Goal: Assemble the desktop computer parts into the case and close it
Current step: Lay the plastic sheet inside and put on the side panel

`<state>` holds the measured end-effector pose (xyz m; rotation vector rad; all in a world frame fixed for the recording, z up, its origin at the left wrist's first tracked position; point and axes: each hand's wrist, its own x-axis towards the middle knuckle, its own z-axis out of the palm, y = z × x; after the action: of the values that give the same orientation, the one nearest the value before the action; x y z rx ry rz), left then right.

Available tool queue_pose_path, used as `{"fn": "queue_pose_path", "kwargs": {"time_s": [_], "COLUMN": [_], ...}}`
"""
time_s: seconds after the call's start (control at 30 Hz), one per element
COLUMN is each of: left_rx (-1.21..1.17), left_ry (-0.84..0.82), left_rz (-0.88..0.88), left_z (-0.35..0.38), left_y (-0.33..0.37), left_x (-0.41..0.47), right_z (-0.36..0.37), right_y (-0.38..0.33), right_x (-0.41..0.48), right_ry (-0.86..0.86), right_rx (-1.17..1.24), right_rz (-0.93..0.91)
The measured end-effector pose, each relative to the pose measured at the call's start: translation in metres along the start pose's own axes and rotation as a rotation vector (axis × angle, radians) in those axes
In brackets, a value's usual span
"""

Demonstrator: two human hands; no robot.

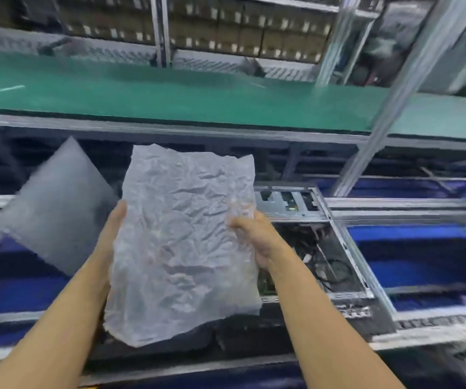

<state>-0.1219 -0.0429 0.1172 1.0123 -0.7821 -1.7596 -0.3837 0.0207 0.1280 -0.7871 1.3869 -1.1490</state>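
Both of my hands hold up a crumpled translucent plastic bag (182,242) in front of me. My left hand (114,228) grips its left edge and my right hand (254,234) pinches its right edge. Behind the bag lies the open computer case (347,248) on its side, with cables and a circuit board showing inside; the bag hides most of it. A grey flat side panel (55,209) shows tilted and blurred to the left of the bag, beside my left hand.
The case rests on a conveyor line with blue belts (422,265) and metal rails (394,206). Beyond it runs a green-topped bench (170,91), with shelves of brown boxes (240,32) behind. A slanted aluminium post (400,88) rises at right.
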Motion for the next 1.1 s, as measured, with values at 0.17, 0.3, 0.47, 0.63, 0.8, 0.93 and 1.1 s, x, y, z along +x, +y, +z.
{"fn": "queue_pose_path", "kwargs": {"time_s": [0.17, 0.3, 0.47, 0.63, 0.8, 0.93, 1.1], "left_rx": [0.312, 0.422, 0.413, 0.338, 0.319, 0.493, 0.678], "left_ry": [-0.238, -0.253, -0.252, -0.191, -0.102, 0.055, -0.192], "left_rz": [-0.043, 0.038, 0.058, -0.002, -0.152, -0.029, -0.142], "left_z": [0.073, 0.117, 0.14, 0.137, 0.138, 0.131, 0.14], "left_y": [-0.039, -0.054, -0.063, -0.072, -0.07, -0.06, -0.058], "left_x": [0.022, 0.044, 0.069, 0.076, 0.084, 0.1, 0.113], "right_z": [-0.087, -0.142, -0.184, -0.205, -0.207, -0.211, -0.217], "right_y": [0.003, 0.001, -0.004, -0.005, -0.01, -0.017, -0.017], "right_x": [-0.007, -0.005, 0.005, 0.016, 0.031, 0.047, 0.063], "right_ry": [0.064, 0.148, 0.12, 0.033, 0.14, 0.146, 0.058], "right_rx": [-0.023, -0.02, 0.047, 0.12, 0.069, 0.144, 0.021], "right_rz": [-0.099, -0.167, -0.177, -0.204, -0.25, -0.146, -0.139]}}
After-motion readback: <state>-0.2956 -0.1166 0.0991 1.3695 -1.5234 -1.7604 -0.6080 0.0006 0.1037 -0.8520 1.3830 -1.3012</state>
